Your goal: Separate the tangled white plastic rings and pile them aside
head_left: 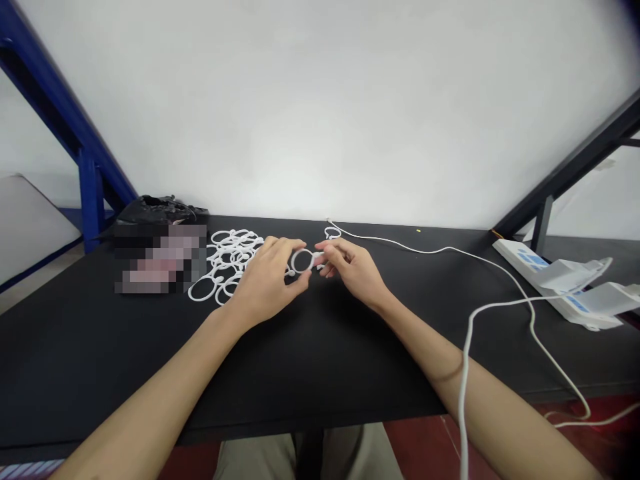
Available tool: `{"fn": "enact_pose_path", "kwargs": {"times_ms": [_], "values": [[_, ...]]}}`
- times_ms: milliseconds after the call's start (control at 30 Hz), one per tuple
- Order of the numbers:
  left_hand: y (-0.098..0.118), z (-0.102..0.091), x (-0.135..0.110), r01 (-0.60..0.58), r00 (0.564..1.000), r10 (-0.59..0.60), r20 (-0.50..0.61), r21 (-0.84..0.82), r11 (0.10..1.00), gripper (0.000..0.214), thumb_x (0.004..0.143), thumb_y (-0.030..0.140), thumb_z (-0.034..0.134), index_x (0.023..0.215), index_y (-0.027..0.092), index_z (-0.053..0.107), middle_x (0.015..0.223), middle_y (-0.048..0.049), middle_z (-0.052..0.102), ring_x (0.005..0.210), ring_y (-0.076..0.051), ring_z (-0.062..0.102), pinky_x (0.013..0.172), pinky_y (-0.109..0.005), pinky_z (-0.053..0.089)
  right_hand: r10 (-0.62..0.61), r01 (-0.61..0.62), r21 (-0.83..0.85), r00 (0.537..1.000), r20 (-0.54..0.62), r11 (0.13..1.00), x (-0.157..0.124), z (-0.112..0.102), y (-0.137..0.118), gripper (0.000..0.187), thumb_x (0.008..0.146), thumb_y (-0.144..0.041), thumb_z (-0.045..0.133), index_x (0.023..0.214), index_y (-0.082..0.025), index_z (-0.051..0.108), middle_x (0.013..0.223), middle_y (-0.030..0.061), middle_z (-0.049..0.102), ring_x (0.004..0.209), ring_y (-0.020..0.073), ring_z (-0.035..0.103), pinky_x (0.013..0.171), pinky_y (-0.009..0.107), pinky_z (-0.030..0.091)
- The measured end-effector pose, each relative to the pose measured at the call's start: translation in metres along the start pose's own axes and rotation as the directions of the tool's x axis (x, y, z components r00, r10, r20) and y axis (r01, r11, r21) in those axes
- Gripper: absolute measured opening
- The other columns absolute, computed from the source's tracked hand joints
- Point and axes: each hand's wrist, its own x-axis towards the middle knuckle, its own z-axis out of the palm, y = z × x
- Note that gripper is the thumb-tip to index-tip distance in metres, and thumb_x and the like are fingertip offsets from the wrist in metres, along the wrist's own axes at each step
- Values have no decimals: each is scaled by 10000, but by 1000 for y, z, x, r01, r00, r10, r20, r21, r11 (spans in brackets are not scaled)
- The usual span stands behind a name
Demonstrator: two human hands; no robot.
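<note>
Both my hands meet over the middle of the black table [320, 347], sharing one white plastic ring [301, 261]. My left hand [267, 280] pinches the ring's left side between thumb and fingers. My right hand [353, 270] pinches its right side, where a small clasp shows. A pile of several similar white rings [225, 263] lies just left of my left hand. One more small white ring [332, 233] lies on the table beyond my right hand, at the end of a white cable.
A white cable [480, 313] runs from the far middle across the right of the table and over my right forearm. White power strips [565, 283] sit at the right edge. A black bag [157, 210] and a blurred patch [160, 260] lie far left. Blue frame posts [90, 200] stand left.
</note>
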Motion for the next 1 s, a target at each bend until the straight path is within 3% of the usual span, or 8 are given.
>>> {"fn": "enact_pose_path", "kwargs": {"times_ms": [133,267,400,567,733,867,933,1000], "values": [[-15,-12,-2,163,984,-148,-95,183,969,409,863,293,506,1247,156,493,1179,-126,628,1146,-321,514,978,-484,424,-91,30,-421,988,-126,907,3,-7,10,253,927,-416,549,987,-207,679,945,49,718,892,192,625,834,355,499],[-32,-21,-6,308,948,-257,-187,344,887,410,832,305,506,1215,161,523,1141,-163,636,1107,-383,524,904,-524,430,-98,38,-651,994,-56,758,1,-10,19,297,862,-395,650,1080,-196,684,1148,98,648,1120,269,515,982,445,433],[-36,-22,-9,361,932,-300,-201,476,802,414,823,352,493,1178,150,562,1061,-195,638,1042,-401,536,823,-524,441,-35,36,-698,999,16,715,0,-11,23,318,866,-405,646,1100,-192,679,1198,108,625,1136,286,504,990,472,419],[-29,-24,-8,451,875,-466,-129,565,691,445,816,411,454,1105,112,612,1040,-216,612,1043,-401,525,854,-493,417,-10,32,-722,999,35,691,2,-13,23,152,878,-331,641,948,-200,675,1080,83,648,1046,251,535,925,417,450],[-29,-25,-8,469,856,-506,-104,569,675,490,825,452,436,1120,98,604,1065,-237,603,1057,-425,508,853,-505,398,7,-2,-736,1000,5,677,2,-13,22,154,875,-347,640,847,-196,655,1026,81,633,1021,247,545,911,403,461],[-28,-21,-8,454,876,-461,-144,571,684,475,829,424,450,1135,91,596,1054,-232,598,1044,-423,511,852,-517,392,-28,8,-762,1000,-14,647,0,-11,22,273,860,-315,639,1095,-176,639,1196,123,592,1117,278,522,955,438,454],[-26,-18,-8,423,899,-408,-160,561,712,445,835,383,455,1142,94,597,1063,-222,593,1053,-416,506,851,-518,393,-63,70,-775,997,38,628,0,-9,22,410,871,-278,615,1270,-188,576,1321,134,536,1191,291,485,987,459,439],[-23,-14,-7,350,935,-321,-151,531,772,399,851,338,448,1145,114,599,1086,-197,592,1070,-396,497,861,-513,392,-85,136,-778,991,107,613,0,-6,23,422,906,-242,564,1327,-212,555,1349,123,523,1206,282,472,997,456,434]]}}
